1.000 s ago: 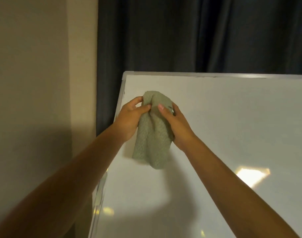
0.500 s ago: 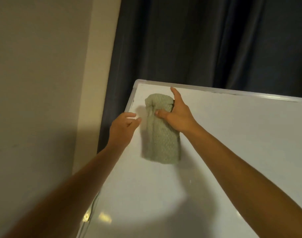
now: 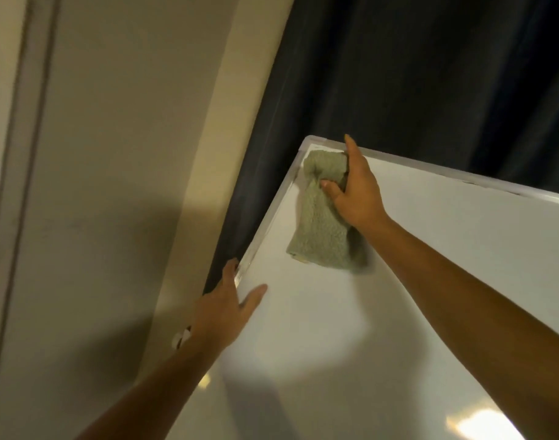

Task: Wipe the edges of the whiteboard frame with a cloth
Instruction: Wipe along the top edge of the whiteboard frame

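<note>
A white whiteboard [image 3: 414,281] with a thin silver frame [image 3: 265,230] fills the lower right. My right hand [image 3: 356,188] grips a green cloth [image 3: 319,227] and presses its top against the board's upper left corner [image 3: 313,142], just under the top edge; the cloth's lower part hangs loose over the board. My left hand [image 3: 222,308] holds the frame's left edge lower down, fingers around the rim and thumb lying on the board's face.
A dark curtain [image 3: 414,74] hangs behind the whiteboard. A beige wall [image 3: 119,154] with a vertical trim strip [image 3: 21,154] stands to the left. Bright light reflections [image 3: 481,423] show on the board's lower right.
My left hand let go of the cloth and moved down to the board's left edge. My right hand carried the cloth up into the top left corner. The view tilted upward.
</note>
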Motion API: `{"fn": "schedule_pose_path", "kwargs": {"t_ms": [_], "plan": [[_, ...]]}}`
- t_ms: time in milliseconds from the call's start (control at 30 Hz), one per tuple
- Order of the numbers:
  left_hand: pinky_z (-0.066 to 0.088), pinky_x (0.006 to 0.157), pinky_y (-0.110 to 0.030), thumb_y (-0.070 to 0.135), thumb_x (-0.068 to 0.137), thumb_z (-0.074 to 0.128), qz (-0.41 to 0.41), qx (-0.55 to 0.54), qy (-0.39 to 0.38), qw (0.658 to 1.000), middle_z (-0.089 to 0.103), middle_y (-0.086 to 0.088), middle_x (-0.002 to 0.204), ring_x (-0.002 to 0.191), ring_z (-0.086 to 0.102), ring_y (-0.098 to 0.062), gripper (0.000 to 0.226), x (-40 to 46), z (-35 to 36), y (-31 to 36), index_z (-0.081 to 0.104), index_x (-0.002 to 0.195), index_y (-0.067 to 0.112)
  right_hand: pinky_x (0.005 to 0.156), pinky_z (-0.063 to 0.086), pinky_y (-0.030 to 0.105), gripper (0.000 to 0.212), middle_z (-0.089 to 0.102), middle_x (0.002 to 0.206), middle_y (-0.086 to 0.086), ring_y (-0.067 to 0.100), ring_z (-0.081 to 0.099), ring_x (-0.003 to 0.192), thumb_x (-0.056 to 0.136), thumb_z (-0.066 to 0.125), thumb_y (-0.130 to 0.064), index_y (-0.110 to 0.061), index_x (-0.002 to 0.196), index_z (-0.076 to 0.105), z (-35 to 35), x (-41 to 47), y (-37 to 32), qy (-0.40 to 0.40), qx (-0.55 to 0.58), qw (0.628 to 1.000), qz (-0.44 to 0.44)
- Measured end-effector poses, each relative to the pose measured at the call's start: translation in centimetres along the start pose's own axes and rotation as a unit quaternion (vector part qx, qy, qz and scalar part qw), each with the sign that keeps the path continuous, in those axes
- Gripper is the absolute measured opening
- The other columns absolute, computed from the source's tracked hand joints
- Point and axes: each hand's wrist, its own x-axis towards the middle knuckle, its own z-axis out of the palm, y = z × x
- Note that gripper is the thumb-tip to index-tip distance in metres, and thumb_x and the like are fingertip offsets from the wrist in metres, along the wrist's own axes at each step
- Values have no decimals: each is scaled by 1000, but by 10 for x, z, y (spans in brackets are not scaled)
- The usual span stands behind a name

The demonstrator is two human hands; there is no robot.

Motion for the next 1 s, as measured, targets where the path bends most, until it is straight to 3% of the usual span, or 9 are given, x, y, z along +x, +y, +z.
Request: {"fn": "schedule_pose_path", "kwargs": {"t_ms": [200, 333, 433, 600, 733, 800, 867, 933, 1000], "plan": [[54, 106, -49, 106, 67, 5, 24, 27, 25, 999, 63, -3, 144, 129, 65, -33, 115, -3, 2, -2, 26, 151, 30, 102, 38, 30, 82, 34, 155, 4, 22, 45, 134, 93, 66, -40, -25, 157, 18, 32, -4, -9, 9, -37, 997, -65], [51, 111, -48, 102, 71, 7, 27, 31, 16, 999, 52, -4, 159, 139, 58, -32, 118, -3, 1, -10, 21, 160, 26, 108, 38, 44, 87, 41, 152, 9, 29, 44, 135, 87, 62, -63, -20, 154, 28, 32, 1, -7, 55, -153, 985, -51], [49, 113, -44, 94, 79, 4, 65, 70, 24, 995, 45, -5, 164, 144, 53, -30, 110, -10, 5, -14, 15, 165, 26, 97, 44, 46, 79, 56, 134, 10, 30, 55, 118, 85, 56, -71, -19, 143, 42, 26, 2, -3, 65, -241, 967, -43], [47, 113, -53, 73, 103, 21, 145, 150, 104, 972, 47, -13, 162, 143, 54, -39, 79, -32, 14, -11, 34, 161, 21, 79, 42, 31, 62, 58, 121, 8, 24, 60, 102, 91, 61, -53, -24, 143, 41, 29, 6, -11, 52, -202, 976, -58], [12, 130, -57, 69, 106, 30, 277, 143, 108, 944, 9, -5, 179, 165, 9, -33, 74, -56, 32, -24, 18, 168, 30, 79, 45, 29, 51, 59, 118, 7, 19, 59, 97, 98, 56, -37, -31, 146, 39, 48, 8, -31, 32, -185, 976, -108], [10, 128, -56, 72, 104, 36, 310, 144, 96, 935, 4, -3, 179, 166, 4, -31, 79, -63, 38, -29, 11, 169, 34, 84, 51, 30, 34, 62, 109, -3, 8, 58, 90, 100, 50, -43, -31, 132, 51, 60, 8, -37, 28, -169, 981, -91], [11, 127, -59, 74, 102, 39, 337, 153, 82, 925, 6, -3, 179, 165, 5, -33, 80, -68, 40, -27, 16, 168, 35, 87, 55, 37, 33, 64, 96, -12, 3, 61, 83, 98, 42, -60, -33, 110, 58, 73, 7, -46, 13, -117, 991, -68], [14, 126, -62, 75, 101, 39, 349, 164, 70, 920, 7, -3, 179, 165, 5, -33, 79, -70, 44, -25, 22, 167, 35, 87, 53, 41, 32, 64, 107, -7, 6, 61, 92, 100, 44, -50, -33, 121, 60, 88, 6, -51, -21, -133, 985, -111], [14, 125, -63, 76, 101, 37, 346, 177, 65, 919, 6, -2, 179, 166, 4, -32, 77, -71, 48, -27, 26, 166, 36, 86, 52, 43, 42, 57, 121, 10, 24, 57, 102, 103, 46, -26, -32, 144, 49, 105, 1, -55, -114, -181, 954, -210]]}}
